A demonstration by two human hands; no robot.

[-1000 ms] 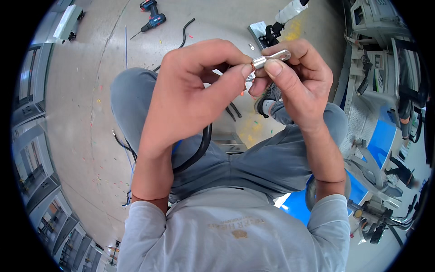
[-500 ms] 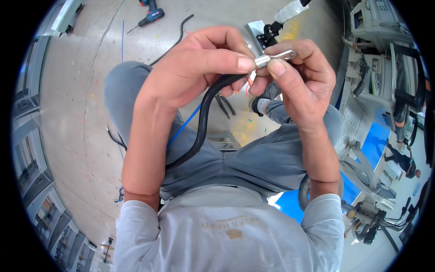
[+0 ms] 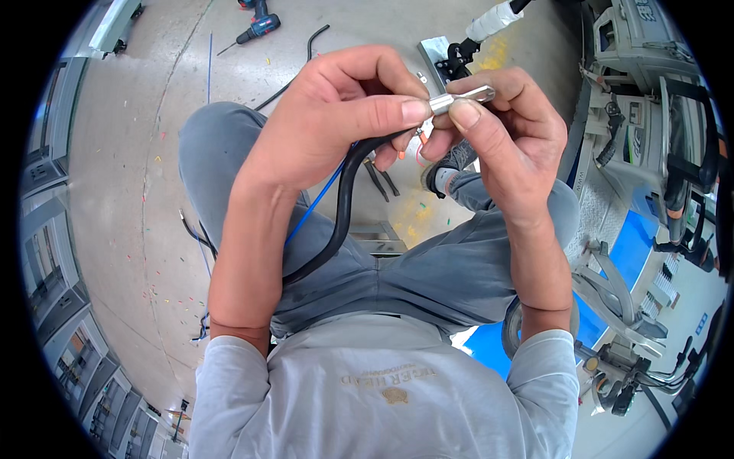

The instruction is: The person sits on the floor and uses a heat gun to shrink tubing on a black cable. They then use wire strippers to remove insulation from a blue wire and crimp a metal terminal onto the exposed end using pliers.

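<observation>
My left hand (image 3: pixel 344 115) is closed round the end of a thick black cable (image 3: pixel 345 200), thumb and fingers pinching it where it meets a silver cable lug (image 3: pixel 442 103). The lug's barrel sits at the cable's end; how deep the cable goes in is hidden by my fingers. My right hand (image 3: pixel 505 134) pinches the lug near its flattened tongue, between thumb and forefinger. From my left hand the cable bends down over my left thigh. A thin blue wire or tube (image 3: pixel 315 203) runs beside it.
On the floor lie a cordless drill (image 3: pixel 262 25), pliers-like handles (image 3: pixel 381 180) and another black cable (image 3: pixel 310 47). A black tool with a white-wrapped handle (image 3: pixel 493 21) stands beyond my right hand. Grey machinery (image 3: pixel 642 38) lines the right, near a wheel (image 3: pixel 514 329).
Both hands keep almost the same place and grip. The lug's tongue has turned slightly, its hole now less in sight. The person at the far right is out of view.
</observation>
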